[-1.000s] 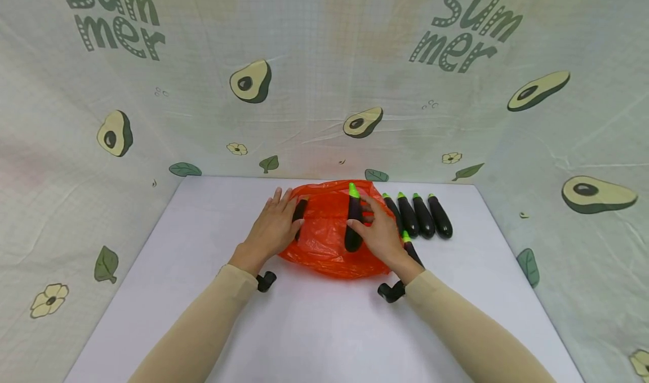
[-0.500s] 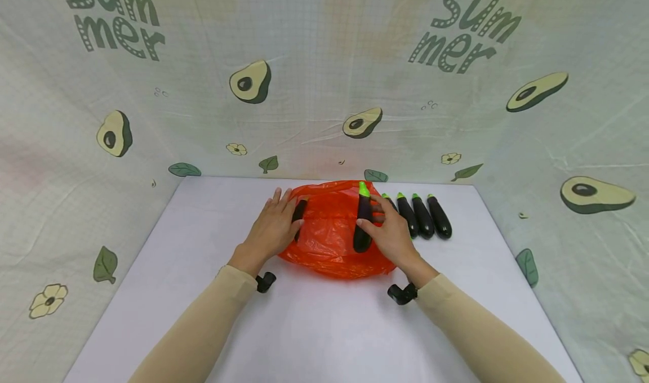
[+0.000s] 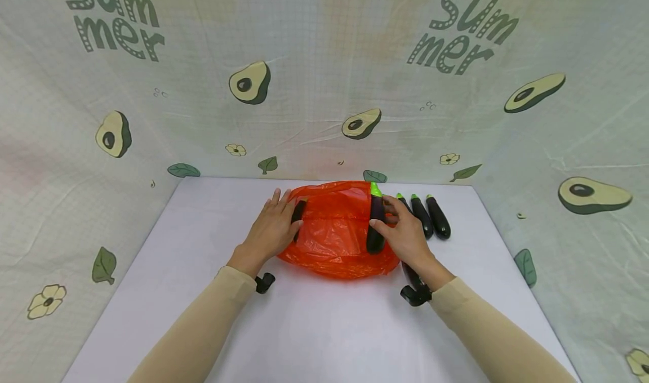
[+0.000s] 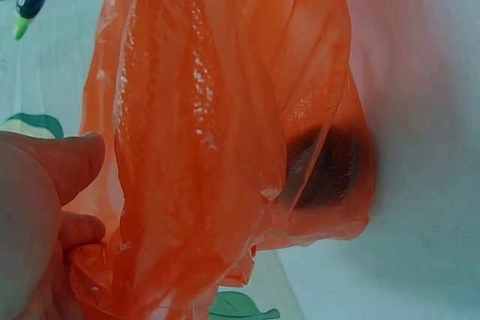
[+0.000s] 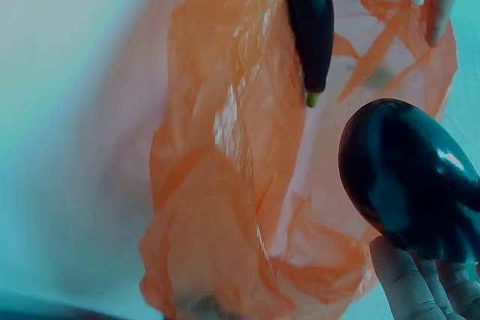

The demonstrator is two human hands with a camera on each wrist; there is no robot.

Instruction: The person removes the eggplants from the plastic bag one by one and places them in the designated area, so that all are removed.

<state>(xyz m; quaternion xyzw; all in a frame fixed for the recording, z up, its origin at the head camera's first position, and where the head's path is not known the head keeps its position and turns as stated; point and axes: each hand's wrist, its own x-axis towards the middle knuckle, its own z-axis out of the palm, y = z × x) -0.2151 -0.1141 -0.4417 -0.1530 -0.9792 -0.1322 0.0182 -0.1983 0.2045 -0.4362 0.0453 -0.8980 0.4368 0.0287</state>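
Note:
A red plastic bag [image 3: 332, 248] lies with its mouth up in the middle of the table. My left hand [image 3: 270, 225] holds its left rim, thumb inside and fingers outside. A dark eggplant [image 3: 298, 214] rests within the bag by that thumb; the right wrist view shows this small eggplant [image 5: 313, 35] more fully. Over the bag's right side, my right hand [image 3: 405, 234] grips another eggplant [image 3: 376, 219] between thumb and fingers, its bright green stem end pointing away from me. Through the film in the left wrist view shows a dark rounded shape [image 4: 326, 166].
Several eggplants lie in a row at the back right, the outermost eggplant [image 3: 438, 217] fully visible, others partly behind my right hand. One more eggplant [image 3: 412, 275] lies under my right wrist. The white table [image 3: 324, 338] meets a printed cloth [image 3: 304, 135] at the back.
My right hand has moved to the right with the eggplant, from above the bag's middle to its right rim. The left hand and the bag have stayed in place.

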